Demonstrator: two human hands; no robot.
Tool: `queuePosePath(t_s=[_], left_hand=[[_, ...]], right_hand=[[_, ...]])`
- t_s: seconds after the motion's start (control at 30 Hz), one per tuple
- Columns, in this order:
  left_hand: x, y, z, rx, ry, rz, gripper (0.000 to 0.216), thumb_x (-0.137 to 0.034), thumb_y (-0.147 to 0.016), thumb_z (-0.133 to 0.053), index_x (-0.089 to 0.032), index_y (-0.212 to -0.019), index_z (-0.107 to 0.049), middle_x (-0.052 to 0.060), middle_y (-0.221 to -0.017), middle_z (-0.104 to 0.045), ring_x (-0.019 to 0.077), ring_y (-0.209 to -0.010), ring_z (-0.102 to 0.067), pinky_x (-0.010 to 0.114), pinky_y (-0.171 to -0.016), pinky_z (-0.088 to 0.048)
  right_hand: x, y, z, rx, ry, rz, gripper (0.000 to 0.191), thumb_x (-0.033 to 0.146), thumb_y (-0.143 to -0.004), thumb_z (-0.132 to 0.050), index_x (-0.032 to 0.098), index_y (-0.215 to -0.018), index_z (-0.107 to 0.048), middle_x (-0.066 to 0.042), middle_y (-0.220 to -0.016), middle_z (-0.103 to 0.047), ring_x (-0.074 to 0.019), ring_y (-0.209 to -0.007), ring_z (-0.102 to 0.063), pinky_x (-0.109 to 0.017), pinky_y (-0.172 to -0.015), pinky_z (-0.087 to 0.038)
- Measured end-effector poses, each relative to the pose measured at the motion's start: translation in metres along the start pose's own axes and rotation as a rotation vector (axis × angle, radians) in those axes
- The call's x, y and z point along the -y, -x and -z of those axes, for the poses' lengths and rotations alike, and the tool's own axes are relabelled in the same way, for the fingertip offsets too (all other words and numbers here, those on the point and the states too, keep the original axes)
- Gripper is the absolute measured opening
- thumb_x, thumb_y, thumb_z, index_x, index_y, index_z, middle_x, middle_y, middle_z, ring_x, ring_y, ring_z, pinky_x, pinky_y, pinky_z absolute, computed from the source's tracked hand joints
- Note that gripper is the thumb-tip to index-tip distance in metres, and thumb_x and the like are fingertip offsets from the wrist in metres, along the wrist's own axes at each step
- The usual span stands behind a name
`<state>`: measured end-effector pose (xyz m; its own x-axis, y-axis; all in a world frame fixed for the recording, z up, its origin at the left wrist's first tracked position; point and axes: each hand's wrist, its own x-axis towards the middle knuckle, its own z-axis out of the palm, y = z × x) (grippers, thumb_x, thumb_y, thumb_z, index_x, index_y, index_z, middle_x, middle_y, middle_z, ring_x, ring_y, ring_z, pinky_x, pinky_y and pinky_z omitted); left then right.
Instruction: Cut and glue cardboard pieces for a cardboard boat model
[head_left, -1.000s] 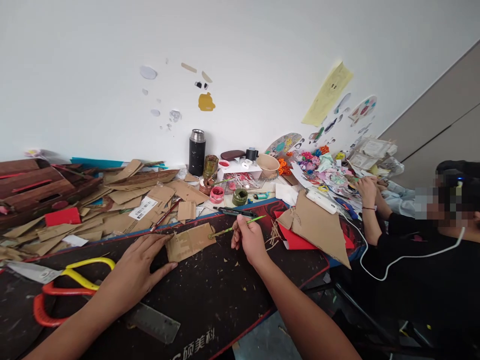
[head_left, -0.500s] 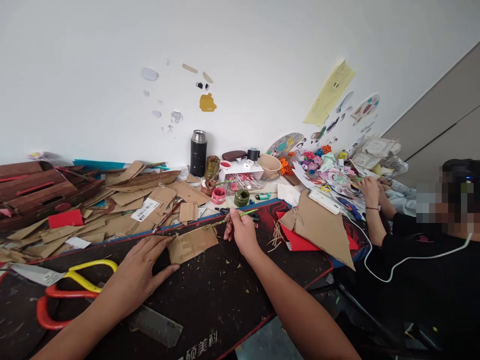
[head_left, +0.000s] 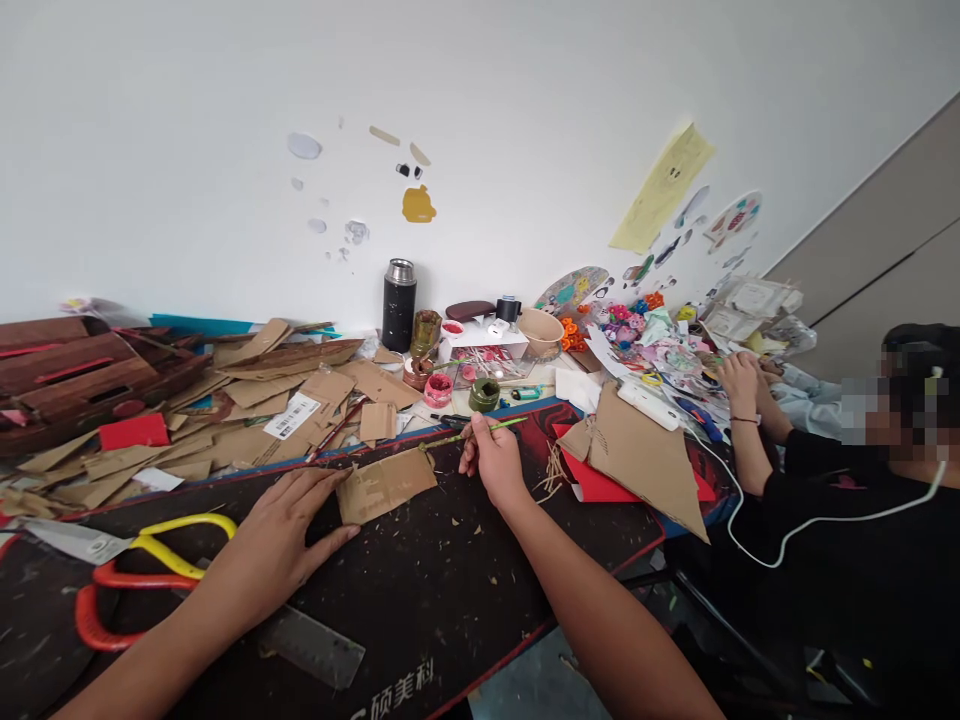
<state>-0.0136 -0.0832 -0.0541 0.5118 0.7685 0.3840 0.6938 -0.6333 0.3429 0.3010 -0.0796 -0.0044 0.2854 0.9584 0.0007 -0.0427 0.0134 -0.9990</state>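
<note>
My left hand (head_left: 289, 525) lies at the left end of a small cardboard piece (head_left: 386, 487), fingers along its far corner and thumb by its near edge, holding it on the dark mat. A slim green paintbrush (head_left: 450, 438) is pinched in my right hand (head_left: 491, 458). Its tip touches or hovers just over the piece's far right corner; I cannot tell which. Beyond the brush stand an open jar of dark green paint (head_left: 484, 395) and a jar of pinkish-red paint (head_left: 438, 391).
Scissors (head_left: 161, 565) and a clear ruler (head_left: 319, 645) lie near my left forearm. Cardboard scraps (head_left: 225, 440) pile up at left beside a brown model boat (head_left: 97, 375). A black flask (head_left: 399, 305) stands by the wall. A co-worker's hand (head_left: 739, 385) works at right.
My right hand has shifted slightly right with the paintbrush, drawing its tip towards the cardboard's right corner. My left hand and the cardboard stay in place.
</note>
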Motion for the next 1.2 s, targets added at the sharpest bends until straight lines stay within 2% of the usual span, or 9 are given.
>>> queuePosePath(t_s=[0.2,0.83,1.2], left_hand=[[-0.002,-0.001,0.001,0.000,-0.007,0.002,0.074,-0.076,-0.099,-0.050,-0.019,-0.141,-0.068,0.016,-0.137,-0.074,0.0360,-0.132,-0.065,0.050,-0.116,-0.049],[-0.004,-0.003,0.001,-0.010,-0.009,-0.025,0.072,-0.074,-0.100,-0.050,-0.018,-0.142,-0.067,0.016,-0.133,-0.074,0.0354,-0.127,-0.067,0.049,-0.112,-0.051],[-0.003,-0.001,0.001,0.002,-0.018,-0.005,0.074,-0.076,-0.099,-0.051,-0.018,-0.142,-0.068,0.016,-0.135,-0.075,0.0360,-0.131,-0.066,0.050,-0.116,-0.049]], right_hand=[[0.001,-0.001,-0.005,0.007,0.001,-0.002,0.059,0.079,-0.087,-0.064,0.022,-0.077,-0.059,0.007,-0.049,-0.050,-0.0125,-0.036,-0.056,-0.020,-0.034,-0.037],[0.001,0.015,-0.058,0.220,0.023,-0.036,0.057,0.079,-0.091,-0.061,0.023,-0.079,-0.058,0.008,-0.048,-0.050,-0.0120,-0.034,-0.056,-0.019,-0.033,-0.035],[0.004,0.005,-0.018,0.112,0.048,-0.015,0.060,0.080,-0.088,-0.063,0.021,-0.077,-0.060,0.008,-0.047,-0.050,-0.0124,-0.035,-0.057,-0.019,-0.034,-0.036]])
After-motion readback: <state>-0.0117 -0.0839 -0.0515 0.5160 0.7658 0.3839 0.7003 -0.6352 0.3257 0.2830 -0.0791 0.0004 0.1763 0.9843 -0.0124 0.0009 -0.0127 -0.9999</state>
